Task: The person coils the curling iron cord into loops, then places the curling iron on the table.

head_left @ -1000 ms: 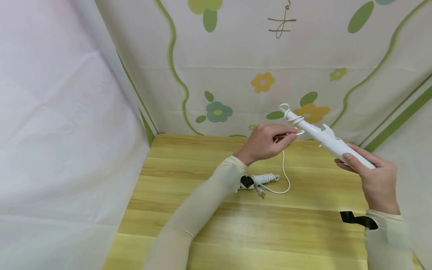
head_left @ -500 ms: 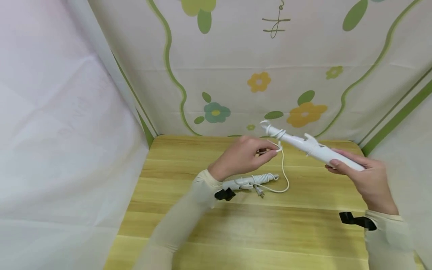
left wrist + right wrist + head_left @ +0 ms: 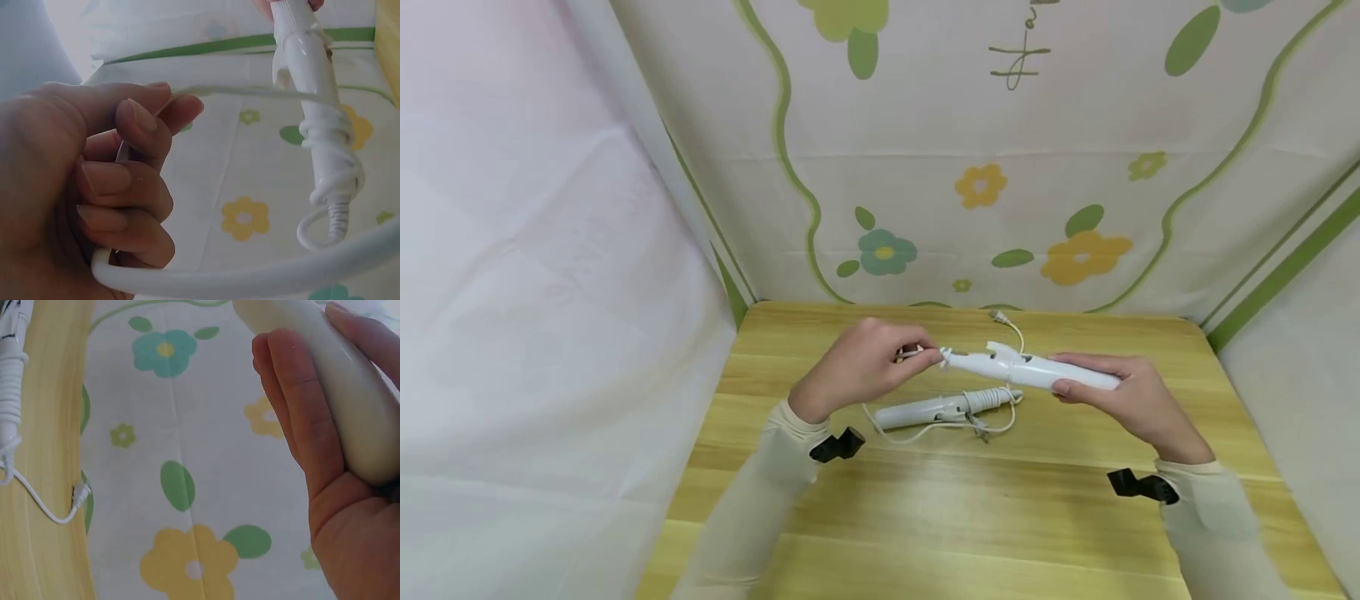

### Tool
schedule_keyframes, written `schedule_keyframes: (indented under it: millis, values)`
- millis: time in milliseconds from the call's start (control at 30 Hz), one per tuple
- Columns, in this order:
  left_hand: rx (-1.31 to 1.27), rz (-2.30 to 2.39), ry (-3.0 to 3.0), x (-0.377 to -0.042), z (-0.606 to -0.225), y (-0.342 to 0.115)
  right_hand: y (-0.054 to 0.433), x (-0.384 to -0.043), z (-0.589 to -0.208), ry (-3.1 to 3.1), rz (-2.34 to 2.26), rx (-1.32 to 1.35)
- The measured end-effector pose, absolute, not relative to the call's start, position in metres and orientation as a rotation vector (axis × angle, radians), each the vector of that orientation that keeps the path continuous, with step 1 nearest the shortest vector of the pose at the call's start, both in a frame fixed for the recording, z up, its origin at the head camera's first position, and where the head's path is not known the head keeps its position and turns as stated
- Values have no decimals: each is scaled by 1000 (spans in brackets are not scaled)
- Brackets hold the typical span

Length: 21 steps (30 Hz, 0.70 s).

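My right hand grips the thick end of a white curling iron, held over the table and pointing left. White cord is wound around its narrow end. In the left wrist view, my left hand pinches that cord between thumb and fingertips, and another length of it loops out from under the curled fingers. Seen from the head, the left hand is right at the iron's narrow tip. Below, a second white curling iron lies on the table, its cord coiled around one end.
The wood-grain table runs back to a hanging flowered cloth. A white plug on a cord lies near the back edge. Another plug sits beside the lying iron. White cloth hangs along the left side.
Both hands have come left and the held iron has swung down from a steep tilt to nearly level. The left hand has moved off the lying iron, and a plug now shows at the back.
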State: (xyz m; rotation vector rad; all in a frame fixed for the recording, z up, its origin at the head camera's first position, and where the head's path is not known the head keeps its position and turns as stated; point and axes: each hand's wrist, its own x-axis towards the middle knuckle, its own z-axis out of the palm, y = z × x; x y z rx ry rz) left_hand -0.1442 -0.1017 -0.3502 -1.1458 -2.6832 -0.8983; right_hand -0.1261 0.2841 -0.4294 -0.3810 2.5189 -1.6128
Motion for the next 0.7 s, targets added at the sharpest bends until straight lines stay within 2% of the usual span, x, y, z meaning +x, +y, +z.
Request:
schedule_keyframes:
  millis: [367, 700]
  values:
    - [-1209, -1300, -2751, -188, -376, -138, 258, -128, -444, 2401, -1651, -706]
    - [-1330, -1598, -2713, -208, -398, -129, 250, -125, -440, 2393, -1720, -828]
